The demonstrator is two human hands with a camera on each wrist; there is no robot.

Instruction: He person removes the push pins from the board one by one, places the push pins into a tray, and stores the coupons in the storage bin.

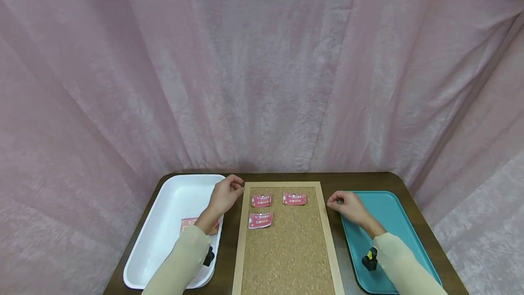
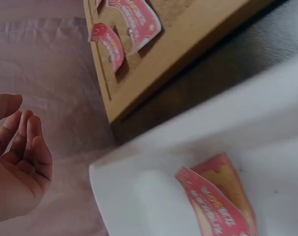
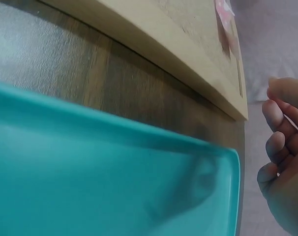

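My left hand [image 1: 224, 195] hovers between the white tray [image 1: 153, 226] and the corkboard [image 1: 286, 258], fingers loosely curled with nothing in them. My right hand [image 1: 348, 205] hangs over the far left corner of the teal tray [image 1: 393, 222], beside the board's right edge, fingers bent and holding nothing visible. Three pink coupons are pinned to the board: one at the upper left [image 1: 261, 201], one at the upper right [image 1: 294, 199] and one below the first [image 1: 260, 221]. In the left wrist view, overlapping coupons [image 2: 215, 204] lie in the white tray.
The dark wooden table [image 1: 327, 177] carries both trays and the board. A pink curtain [image 1: 262, 81] hangs right behind the table. The white tray's raised rim [image 2: 198, 118] stands near the board's wooden frame [image 2: 154, 73].
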